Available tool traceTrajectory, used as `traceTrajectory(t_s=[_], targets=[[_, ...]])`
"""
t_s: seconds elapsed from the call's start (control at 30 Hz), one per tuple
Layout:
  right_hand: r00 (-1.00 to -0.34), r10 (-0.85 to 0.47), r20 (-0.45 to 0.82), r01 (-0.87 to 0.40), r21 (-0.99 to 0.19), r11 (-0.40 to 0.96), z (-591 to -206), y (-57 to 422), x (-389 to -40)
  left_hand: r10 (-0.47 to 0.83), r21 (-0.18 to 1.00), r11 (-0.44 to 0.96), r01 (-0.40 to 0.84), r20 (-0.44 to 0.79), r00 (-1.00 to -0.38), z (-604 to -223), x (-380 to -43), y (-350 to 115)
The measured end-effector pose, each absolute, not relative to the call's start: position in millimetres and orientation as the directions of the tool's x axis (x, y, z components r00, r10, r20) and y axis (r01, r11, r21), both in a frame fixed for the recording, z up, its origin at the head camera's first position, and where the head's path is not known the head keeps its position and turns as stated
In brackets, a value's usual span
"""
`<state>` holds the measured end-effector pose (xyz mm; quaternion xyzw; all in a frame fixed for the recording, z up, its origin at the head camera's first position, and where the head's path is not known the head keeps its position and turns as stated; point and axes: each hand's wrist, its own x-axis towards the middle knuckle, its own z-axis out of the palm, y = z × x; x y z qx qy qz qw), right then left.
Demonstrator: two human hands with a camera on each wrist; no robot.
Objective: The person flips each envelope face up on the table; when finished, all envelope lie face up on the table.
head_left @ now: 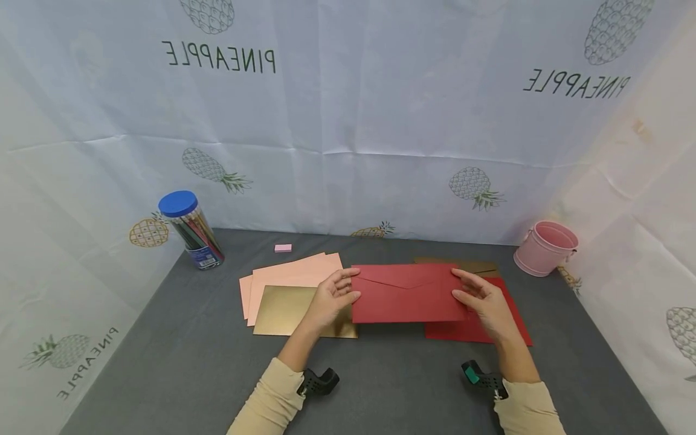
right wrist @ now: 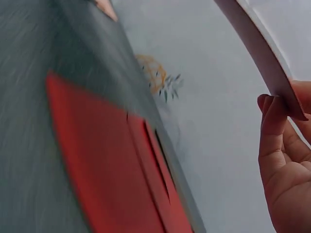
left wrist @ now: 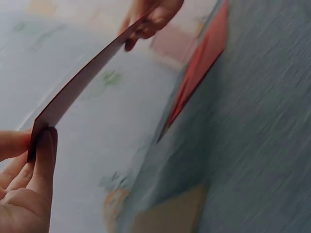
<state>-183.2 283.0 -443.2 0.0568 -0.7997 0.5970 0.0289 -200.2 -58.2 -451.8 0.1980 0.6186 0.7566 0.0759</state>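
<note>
A red envelope [head_left: 408, 302] with a pointed flap is held up above the table between both hands. My left hand [head_left: 328, 299] pinches its left edge between thumb and fingers, and my right hand [head_left: 486, 302] pinches the right edge. In the left wrist view the envelope [left wrist: 80, 85] appears nearly edge-on and slightly bowed. Beneath my right hand lies another red envelope [right wrist: 112, 160], with a brown-gold envelope [head_left: 484, 266] partly showing behind it. Under and beside my left hand a gold envelope [head_left: 285, 308] overlaps several pink envelopes [head_left: 293, 272].
A clear jar of pencils [head_left: 197, 232] with a blue lid stands at the back left of the grey table [head_left: 391, 386]. A pink bucket [head_left: 545, 249] stands at the back right. Near the back edge lies a small pink block [head_left: 283, 248]. A pineapple-print cloth [head_left: 348, 121] hangs behind.
</note>
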Motion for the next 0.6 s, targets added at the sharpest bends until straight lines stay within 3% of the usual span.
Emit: traceTrajectory(t_s=[0.3, 0.6], targets=[[-1.0, -0.03, -0.007, 0.0, -0.974, 0.225, -460.0, 345.0, -131.8, 0.448, 0.972, -0.236, 0.0, 0.109, -0.887, -477.1, -174.0, 7.2], [-0.985, 0.1, -0.14, 0.164, -0.937, 0.307, -477.0, 384.2, -103.4, 0.362, 0.973, -0.187, -0.133, -0.057, -0.93, -493.9, -153.1, 60.5]])
